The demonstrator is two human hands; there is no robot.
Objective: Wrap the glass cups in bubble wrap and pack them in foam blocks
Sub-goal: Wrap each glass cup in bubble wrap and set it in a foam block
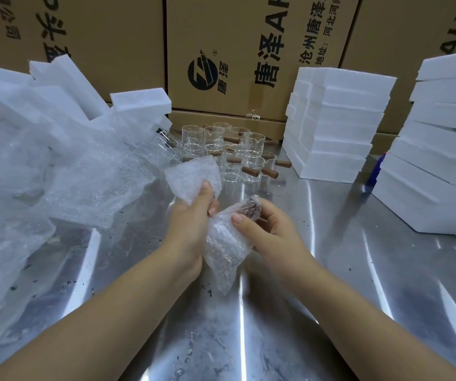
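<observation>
Cup (228,244), blurred inside wrap (193,176), is held at centre; only its brown handle (251,210) shows. Left hand (193,218) pinches the wrap's loose end, right hand (272,229) grips the bundle. Bare cups (235,152) at twelve overlap, uncountable. Two foam stacks (336,119) at two.

Over a steel bench (331,270), the left hand (193,215) grips bubble wrap (193,177) while the right hand (273,232) holds a wrapped cup (226,243); glass cups (235,149) stand at twelve o'clock, foam blocks (336,125) at two
</observation>
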